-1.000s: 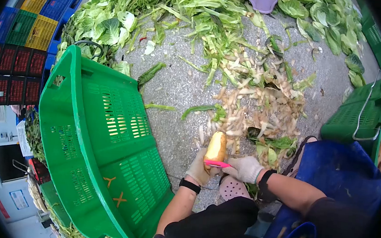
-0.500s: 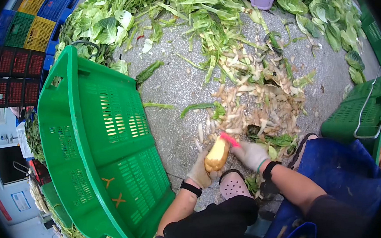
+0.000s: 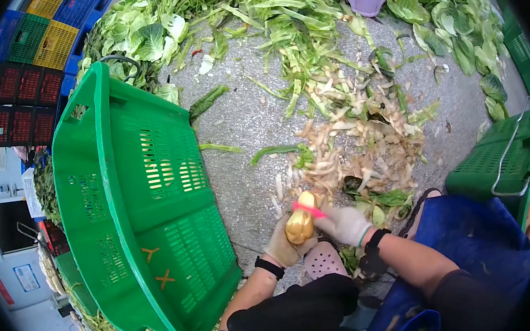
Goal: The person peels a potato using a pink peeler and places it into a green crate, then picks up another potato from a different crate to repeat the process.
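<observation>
My left hand (image 3: 284, 246), in a whitish glove, is closed around the lower part of a potato-like vegetable (image 3: 300, 226). Its top is pale and peeled; brown skin shows lower down. My right hand (image 3: 347, 225), gloved too, grips a pink peeler (image 3: 309, 210) that lies across the upper part of the vegetable. Just beyond both hands, pale peelings (image 3: 367, 155) are strewn over the speckled grey floor (image 3: 237, 122).
A large green crate (image 3: 146, 231) stands tilted at the left, another green crate (image 3: 499, 151) at the right. Leafy scraps (image 3: 260, 1) are heaped at the back. A pink clog (image 3: 325, 260) is below my hands, and stacked crates (image 3: 42, 45) stand far left.
The pink peeler in my right hand has moved down and slightly left along the vegetable. The vegetable in my left hand is now more upright.
</observation>
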A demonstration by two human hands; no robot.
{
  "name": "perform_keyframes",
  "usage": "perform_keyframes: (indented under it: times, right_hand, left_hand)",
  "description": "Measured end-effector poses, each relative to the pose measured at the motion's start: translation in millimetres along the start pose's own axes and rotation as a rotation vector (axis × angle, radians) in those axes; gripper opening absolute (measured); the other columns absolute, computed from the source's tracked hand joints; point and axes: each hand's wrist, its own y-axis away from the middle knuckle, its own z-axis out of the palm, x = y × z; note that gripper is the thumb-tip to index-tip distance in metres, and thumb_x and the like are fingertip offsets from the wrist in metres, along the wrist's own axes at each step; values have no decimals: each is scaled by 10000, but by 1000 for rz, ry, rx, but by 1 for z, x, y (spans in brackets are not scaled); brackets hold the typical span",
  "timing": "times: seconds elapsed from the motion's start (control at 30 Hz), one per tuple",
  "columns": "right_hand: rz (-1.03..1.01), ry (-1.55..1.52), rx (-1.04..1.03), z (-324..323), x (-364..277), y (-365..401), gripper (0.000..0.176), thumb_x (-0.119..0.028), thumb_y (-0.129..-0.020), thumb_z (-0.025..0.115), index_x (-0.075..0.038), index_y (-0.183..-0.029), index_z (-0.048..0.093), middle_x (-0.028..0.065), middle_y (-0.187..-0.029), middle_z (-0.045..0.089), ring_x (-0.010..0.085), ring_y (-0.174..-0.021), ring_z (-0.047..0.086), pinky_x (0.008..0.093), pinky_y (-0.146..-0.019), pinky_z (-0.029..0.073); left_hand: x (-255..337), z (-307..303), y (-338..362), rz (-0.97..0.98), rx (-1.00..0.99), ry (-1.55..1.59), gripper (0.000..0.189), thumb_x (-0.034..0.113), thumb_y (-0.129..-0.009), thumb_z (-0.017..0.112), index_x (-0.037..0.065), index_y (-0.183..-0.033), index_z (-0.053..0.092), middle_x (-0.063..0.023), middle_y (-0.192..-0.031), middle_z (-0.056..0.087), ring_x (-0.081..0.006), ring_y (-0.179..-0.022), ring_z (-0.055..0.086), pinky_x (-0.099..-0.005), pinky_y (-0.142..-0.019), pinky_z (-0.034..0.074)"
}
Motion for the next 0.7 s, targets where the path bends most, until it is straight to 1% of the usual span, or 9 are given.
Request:
perform_keyframes:
  times: [0.07, 0.2, 0.27, 0.3, 0.37, 0.47, 0.5, 0.63, 0.7]
  right_hand:
    - [23, 43, -76, 5, -3, 2, 454, -515, -934, 471, -90, -978, 624, 210, -830, 660, 404, -806, 639, 483, -716, 501]
    - [27, 122, -146, 4, -8, 3, 467, -539, -924, 475, -101, -968, 629, 196, -838, 665, 395, -804, 645, 476, -720, 503]
    - [-98, 159, -202, -1, -7, 4, 462, -536, -923, 477, -102, -959, 633, 186, -842, 670, 386, -802, 650, 471, -720, 505]
    - [86, 58, -126, -1, 12, -7, 452, -529, -924, 477, -102, -944, 623, 178, -836, 669, 380, -804, 652, 467, -721, 506]
    - [262, 39, -27, -13, 15, -19, 437, -508, -929, 467, -100, -971, 617, 171, -850, 672, 371, -826, 655, 463, -744, 507]
    - [-14, 114, -30, -5, -4, 7, 458, -506, -939, 439, -100, -1045, 623, 187, -886, 675, 379, -847, 651, 466, -764, 506]
    - [-76, 141, -167, -7, -15, 8, 489, -514, -943, 427, -83, -1060, 626, 209, -906, 674, 390, -849, 649, 470, -761, 508]
    - [268, 65, -10, -1, 11, -11, 494, -534, -934, 446, -85, -1031, 629, 203, -873, 677, 396, -847, 648, 469, -745, 510]
    - [181, 108, -25, -10, 11, -5, 466, -539, -931, 452, -120, -1020, 634, 199, -859, 673, 396, -844, 647, 474, -745, 507]
  left_hand:
    - [7, -13, -9, -665, 24, 889, 546, 76, -868, 655, 94, -1333, 369, -64, -1131, 591, -160, -1021, 595, -327, -901, 522]
    - [-18, -19, -1, -516, 68, 710, 473, 219, -906, 626, 94, -1313, 421, -82, -1153, 582, -182, -1040, 589, -359, -917, 515]
    - [-10, -7, 2, -254, 97, 215, 459, 395, -943, 532, 95, -1285, 475, -96, -1139, 592, -223, -1058, 589, -366, -897, 526]
    - [-15, -13, 3, -254, 96, 216, 459, 395, -943, 532, 95, -1285, 475, -96, -1139, 592, -223, -1058, 589, -366, -897, 526]
    - [-17, -28, 0, -586, -87, 981, 483, 449, -953, 466, 93, -1277, 501, -102, -1136, 596, -240, -1062, 585, -369, -856, 542]
    - [-29, -25, -1, -539, -2, 899, 492, 458, -956, 443, 100, -1289, 496, -106, -1150, 595, -243, -1057, 587, -367, -818, 555]
    - [-32, -24, -4, -533, -8, 902, 492, 458, -956, 443, 100, -1289, 496, -106, -1150, 595, -243, -1057, 587, -367, -818, 555]
    - [-21, -13, 0, -412, 64, 685, 507, 487, -955, 411, 105, -1266, 528, -120, -1150, 605, -269, -1010, 606, -381, -762, 571]
    - [-14, -10, 1, -344, 118, 485, 506, 489, -954, 408, 104, -1255, 538, -124, -1144, 609, -277, -992, 613, -383, -749, 575]
